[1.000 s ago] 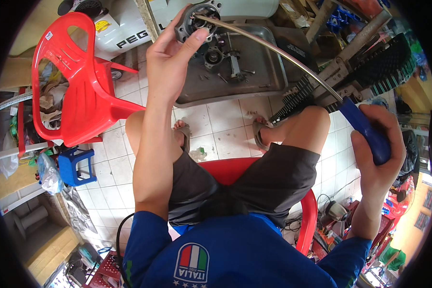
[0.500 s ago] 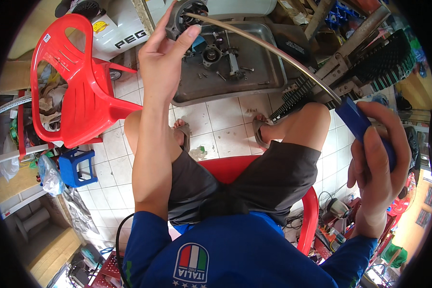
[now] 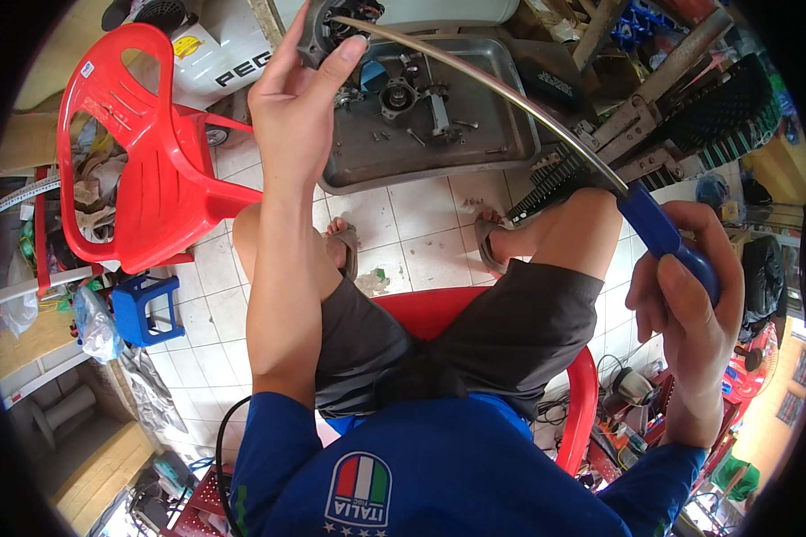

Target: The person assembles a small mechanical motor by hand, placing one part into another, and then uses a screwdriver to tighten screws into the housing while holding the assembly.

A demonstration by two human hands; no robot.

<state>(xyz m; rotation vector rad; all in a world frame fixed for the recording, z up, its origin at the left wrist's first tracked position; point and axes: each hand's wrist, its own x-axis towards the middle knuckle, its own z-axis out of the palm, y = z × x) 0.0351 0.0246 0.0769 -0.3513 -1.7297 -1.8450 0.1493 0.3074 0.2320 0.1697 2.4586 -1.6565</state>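
At the top of the view my left hand (image 3: 288,125) grips a round grey metal housing (image 3: 312,38), with its thumb on the near rim. The inside of the housing is dark and its details are hard to make out. My right hand (image 3: 697,277) is wrapped round the blue handle of a long screwdriver (image 3: 655,225). The shaft reaches far to the left, and its tip is at the open face of the housing; whether it touches a screw cannot be seen.
Beyond my feet, a grey metal tray (image 3: 488,148) holds a flanged metal part (image 3: 397,98) and several loose bolts. A red plastic chair (image 3: 143,206) and a blue stool (image 3: 146,309) stand at left. Dark ribbed racks (image 3: 725,112) lie at right.
The housing and my left hand have shifted slightly left and up. My right hand has moved a little left with the screwdriver, and its grip on the handle has turned slightly.
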